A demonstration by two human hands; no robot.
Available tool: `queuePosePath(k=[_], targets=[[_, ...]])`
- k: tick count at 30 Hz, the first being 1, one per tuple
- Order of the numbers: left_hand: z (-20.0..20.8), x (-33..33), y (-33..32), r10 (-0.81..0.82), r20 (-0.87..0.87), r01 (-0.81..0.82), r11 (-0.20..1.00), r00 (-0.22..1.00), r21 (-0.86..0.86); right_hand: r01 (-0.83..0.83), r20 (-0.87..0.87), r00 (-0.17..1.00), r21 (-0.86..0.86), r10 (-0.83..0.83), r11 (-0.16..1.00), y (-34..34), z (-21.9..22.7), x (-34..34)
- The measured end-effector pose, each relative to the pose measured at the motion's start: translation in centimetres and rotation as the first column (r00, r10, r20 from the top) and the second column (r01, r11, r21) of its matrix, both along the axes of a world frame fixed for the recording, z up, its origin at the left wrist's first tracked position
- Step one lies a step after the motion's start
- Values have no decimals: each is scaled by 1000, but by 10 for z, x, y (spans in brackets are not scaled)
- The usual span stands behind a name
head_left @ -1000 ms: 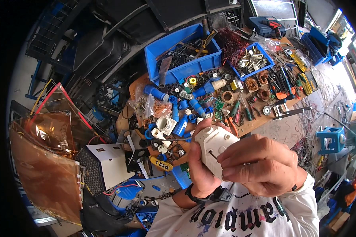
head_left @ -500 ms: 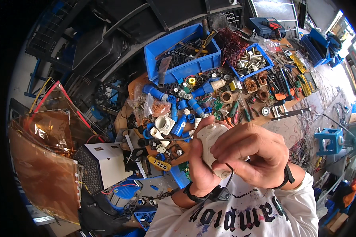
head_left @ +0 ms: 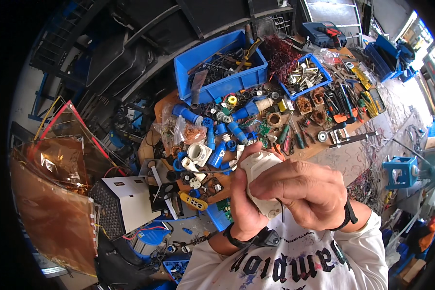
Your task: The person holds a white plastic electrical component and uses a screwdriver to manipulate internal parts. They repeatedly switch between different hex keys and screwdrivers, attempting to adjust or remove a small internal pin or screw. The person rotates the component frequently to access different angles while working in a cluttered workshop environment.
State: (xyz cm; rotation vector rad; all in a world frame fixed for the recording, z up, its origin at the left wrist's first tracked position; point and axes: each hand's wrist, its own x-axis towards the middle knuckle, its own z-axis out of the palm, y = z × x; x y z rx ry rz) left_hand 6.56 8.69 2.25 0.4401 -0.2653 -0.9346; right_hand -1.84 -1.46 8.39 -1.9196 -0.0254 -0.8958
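Observation:
My left hand (head_left: 246, 210) is wrapped round a cream plastic housing (head_left: 259, 166) and holds it up in front of my chest. Over the front of this housing, the bent fingers of my right hand (head_left: 311, 186) are pressed together. What they pinch, if anything, is hidden behind the fingers. A thin dark cord (head_left: 282, 211) shows just below the right fingers, beside the lower end of the housing. Both wrists wear black straps.
Beyond my hands, a cluttered bench carries blue plugs (head_left: 217, 154), a white socket box (head_left: 198, 153) and hand tools (head_left: 340, 104). A large blue crate (head_left: 222, 87) and a smaller blue tray (head_left: 304, 89) stand at the back. A yellow power strip (head_left: 193, 200) lies left.
My right hand has shifted slightly left over the housing, its fingers drawn closer together. Less of the dark cord shows. The left hand keeps its hold.

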Motion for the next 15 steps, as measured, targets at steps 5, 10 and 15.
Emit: queuePosePath(k=[5, 10, 15], targets=[[-1, 2, 1, -10, 13, 9, 1000, 1000, 23, 0, -22, 1000, -12, -1, 1000, 1, -1, 0], [-1, 3, 3, -12, -1, 12, 997, 1000, 75, 10, -39, 999, 58, -8, 998, 2, -1, 2], [1, 4, 5, -14, 6, 14, 997, 1000, 77, -29, -3, 1000, 77, 29, 997, -1, 0, 3]])
